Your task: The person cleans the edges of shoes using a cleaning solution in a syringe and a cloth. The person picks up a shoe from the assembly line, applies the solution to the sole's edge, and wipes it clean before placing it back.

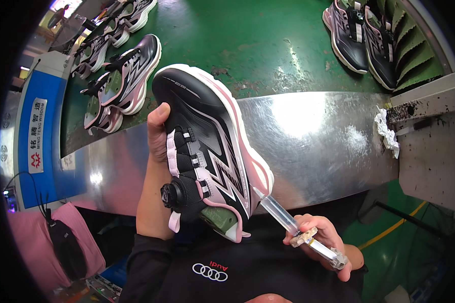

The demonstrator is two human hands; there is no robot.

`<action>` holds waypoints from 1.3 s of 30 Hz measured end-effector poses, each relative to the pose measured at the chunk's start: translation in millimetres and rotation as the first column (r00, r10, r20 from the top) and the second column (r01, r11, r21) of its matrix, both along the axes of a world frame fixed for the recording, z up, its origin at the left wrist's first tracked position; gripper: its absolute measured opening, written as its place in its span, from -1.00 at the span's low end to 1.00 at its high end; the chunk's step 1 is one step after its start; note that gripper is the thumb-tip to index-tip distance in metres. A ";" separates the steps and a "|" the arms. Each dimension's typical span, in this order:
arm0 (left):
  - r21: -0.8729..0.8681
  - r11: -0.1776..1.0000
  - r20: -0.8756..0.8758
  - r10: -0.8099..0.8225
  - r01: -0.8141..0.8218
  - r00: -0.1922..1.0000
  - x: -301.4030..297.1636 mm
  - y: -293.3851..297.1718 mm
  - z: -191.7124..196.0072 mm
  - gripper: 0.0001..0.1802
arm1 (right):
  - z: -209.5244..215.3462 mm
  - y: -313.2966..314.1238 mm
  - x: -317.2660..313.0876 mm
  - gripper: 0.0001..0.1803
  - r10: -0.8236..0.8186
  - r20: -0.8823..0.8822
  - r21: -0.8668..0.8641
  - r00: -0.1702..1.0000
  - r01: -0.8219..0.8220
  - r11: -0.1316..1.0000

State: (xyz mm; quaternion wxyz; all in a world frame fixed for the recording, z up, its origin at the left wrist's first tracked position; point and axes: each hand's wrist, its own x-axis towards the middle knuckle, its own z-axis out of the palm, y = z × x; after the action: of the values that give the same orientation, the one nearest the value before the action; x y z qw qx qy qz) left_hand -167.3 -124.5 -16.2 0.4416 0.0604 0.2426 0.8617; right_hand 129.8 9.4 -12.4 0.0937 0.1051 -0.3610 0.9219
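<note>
Left hand [159,132] grips the black-pink sneaker [210,146] — right hand [326,242] clasps a syringe [288,219].

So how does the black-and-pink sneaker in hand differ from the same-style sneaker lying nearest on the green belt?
The black-and-pink sneaker in hand is lifted by the left hand, a syringe at its heel-side sole; the nearest sneaker on the green belt lies untouched on its sole. The held one looks larger, being closer. Both share the zigzag pattern.

Bare steel desk [318,146] lies open at three o'clock of the held shoe [207,146]. Shoe rows [119,76] crowd ten o'clock; a crumpled rag [388,132] blocks the right edge.
</note>
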 end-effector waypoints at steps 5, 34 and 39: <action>-0.259 0.949 -0.048 0.172 -0.178 0.984 0.4 8.5 9.3 -0.46 | -2.0 -2.0 2.7 0.24 0.002 -0.006 0.013 1.000 -0.002 1.000; -0.567 0.787 -0.428 -0.028 -0.244 0.904 -26.0 -116.4 -4.8 -0.54 | -32.8 -3.2 2.4 0.28 0.036 0.065 -0.052 0.997 -0.032 0.998; -0.530 0.838 -0.329 -0.060 -0.132 0.942 0.3 -139.2 0.9 -0.55 | -44.2 -5.7 -6.5 0.25 -0.022 0.031 0.101 0.999 0.019 0.995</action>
State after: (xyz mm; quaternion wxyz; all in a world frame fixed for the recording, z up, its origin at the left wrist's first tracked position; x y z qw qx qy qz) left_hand -167.0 -263.7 -15.3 0.3765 0.0723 0.5496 0.7423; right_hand 123.3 3.7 -56.7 0.0920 0.0914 -0.4097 0.9030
